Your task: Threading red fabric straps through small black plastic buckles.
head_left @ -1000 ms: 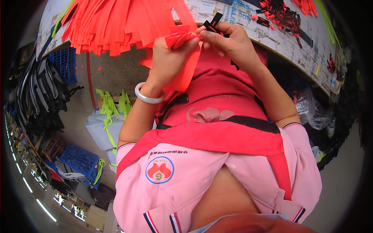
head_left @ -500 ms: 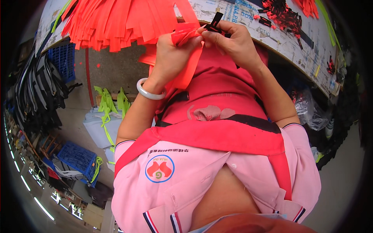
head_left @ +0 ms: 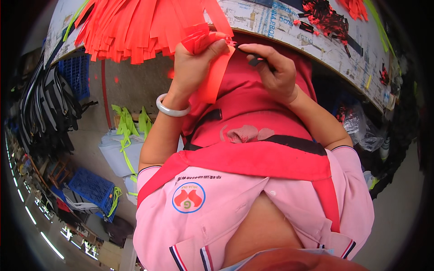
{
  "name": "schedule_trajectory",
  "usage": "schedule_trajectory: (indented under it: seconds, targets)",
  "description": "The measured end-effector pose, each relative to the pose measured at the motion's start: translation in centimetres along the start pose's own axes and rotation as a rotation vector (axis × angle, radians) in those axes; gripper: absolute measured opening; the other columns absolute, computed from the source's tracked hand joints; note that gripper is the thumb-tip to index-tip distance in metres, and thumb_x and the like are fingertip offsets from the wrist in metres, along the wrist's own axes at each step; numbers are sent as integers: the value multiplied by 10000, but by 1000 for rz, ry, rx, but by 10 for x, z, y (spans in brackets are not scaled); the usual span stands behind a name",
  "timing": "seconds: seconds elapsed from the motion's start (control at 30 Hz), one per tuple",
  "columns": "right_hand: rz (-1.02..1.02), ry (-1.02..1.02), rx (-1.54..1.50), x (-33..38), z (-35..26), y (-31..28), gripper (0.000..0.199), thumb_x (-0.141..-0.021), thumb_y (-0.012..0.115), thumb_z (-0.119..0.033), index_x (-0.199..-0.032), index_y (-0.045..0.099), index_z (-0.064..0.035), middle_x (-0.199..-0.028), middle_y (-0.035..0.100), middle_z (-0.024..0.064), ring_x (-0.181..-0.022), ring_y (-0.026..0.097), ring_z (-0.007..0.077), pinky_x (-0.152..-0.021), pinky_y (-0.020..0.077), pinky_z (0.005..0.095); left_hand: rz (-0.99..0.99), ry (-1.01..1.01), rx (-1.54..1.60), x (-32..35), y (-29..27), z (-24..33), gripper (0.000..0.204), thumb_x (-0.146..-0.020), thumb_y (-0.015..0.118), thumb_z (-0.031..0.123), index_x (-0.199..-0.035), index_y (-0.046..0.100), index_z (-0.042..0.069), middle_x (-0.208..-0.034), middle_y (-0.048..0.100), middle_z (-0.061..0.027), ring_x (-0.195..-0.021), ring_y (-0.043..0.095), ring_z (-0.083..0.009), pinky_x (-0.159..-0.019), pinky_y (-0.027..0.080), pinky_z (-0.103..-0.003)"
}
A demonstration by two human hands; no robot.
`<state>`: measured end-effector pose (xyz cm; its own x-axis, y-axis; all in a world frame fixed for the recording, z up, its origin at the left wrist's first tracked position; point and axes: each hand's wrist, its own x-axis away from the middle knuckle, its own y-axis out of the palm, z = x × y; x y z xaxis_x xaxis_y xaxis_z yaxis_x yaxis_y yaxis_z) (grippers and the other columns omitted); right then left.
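My left hand [head_left: 192,67] is closed around a bunch of bright orange-red fabric strips [head_left: 216,80]. Their long ends hang below the fist, and short ends stick out past the thumb. To its right, my right hand [head_left: 276,74] has curled fingers with a small black piece [head_left: 256,61] in them; its exact kind is unclear. The right index finger points toward the strip ends, with a narrow gap between the hands. Many more orange-red strips [head_left: 131,31] lie fanned over the table edge, behind my left hand.
The worn, paper-covered table [head_left: 253,16] curves across the far side. On it lies a heap of small black and red pieces [head_left: 323,20]. At left hang grey-black straps [head_left: 43,108] beside a blue crate [head_left: 74,74]. Lime ribbons [head_left: 125,121] lie lower; a clear plastic bag [head_left: 361,131] is at right.
My hands have moved apart and slightly nearer to me. The black piece, earlier upright at the strip ends between both hands, is now down within my right fingers.
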<state>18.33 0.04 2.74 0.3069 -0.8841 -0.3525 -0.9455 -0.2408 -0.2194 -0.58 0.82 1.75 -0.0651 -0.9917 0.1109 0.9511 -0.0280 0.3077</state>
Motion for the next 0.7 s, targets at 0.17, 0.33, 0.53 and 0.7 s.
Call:
schedule_trajectory:
  seconds: [0.17, 0.33, 0.53, 0.7]
  targets:
    - [-44, 827, -320, -28, 8, -14, 294, -895, 633, -337, -891, 666, -45, -679, 576, -27, -465, 377, 1, -431, 272, 176, -87, 51, -50, -2, 0, 14, 135, -870, 629, 15, -990, 649, -45, -853, 664, -47, -781, 636, -116, -704, 512, -236]
    - [-225, 811, -652, -41, -12, -15, 279, -865, 675, -287, -975, 674, -31, -749, 607, -9, -587, 492, 21, -523, 380, 169, -176, 276, -220, 5, 10, 47, 110, -845, 623, -36, -950, 652, -44, -865, 660, -45, -801, 627, -110, -696, 494, -232]
    - [-145, 603, -588, -49, -35, -13, 233, -835, 715, -256, -922, 683, -42, -793, 623, -18, -724, 550, 46, -646, 437, 178, -239, 417, -378, 11, 10, 63, 114, -831, 629, -57, -938, 659, -33, -849, 655, -51, -794, 620, -109, -676, 487, -238]
    - [-14, -23, -176, -55, -14, -8, 75, -839, 648, -25, -912, 631, -20, -859, 586, 24, -794, 567, 101, -701, 465, 225, -9, 125, -209, 2, -2, 42, 108, -846, 652, -5, -949, 667, -36, -810, 662, -39, -736, 611, -90, -652, 485, -224]
